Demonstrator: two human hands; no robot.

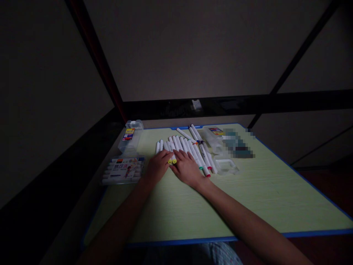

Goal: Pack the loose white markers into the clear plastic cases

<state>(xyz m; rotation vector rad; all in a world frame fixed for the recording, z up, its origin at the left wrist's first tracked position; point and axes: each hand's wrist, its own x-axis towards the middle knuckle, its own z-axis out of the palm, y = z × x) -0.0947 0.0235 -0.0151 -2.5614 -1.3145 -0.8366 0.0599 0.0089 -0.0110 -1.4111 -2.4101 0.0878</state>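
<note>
A row of white markers with coloured ends lies side by side on the table. My left hand rests at the left of this row, its fingers stretched over the yellow-ended markers. Beside it, my right hand lies palm down, fingers extended and apart, touching the near ends of the middle markers. Its fingers cover part of them. Markers with red ends and a green end stick out to the right of that hand. A few loose markers lie farther back at an angle.
At the left stand a clear plastic case and a flat marker box with markers inside. Another clear case and a clear lid lie to the right, near a blurred-out item. Blue edging borders the table.
</note>
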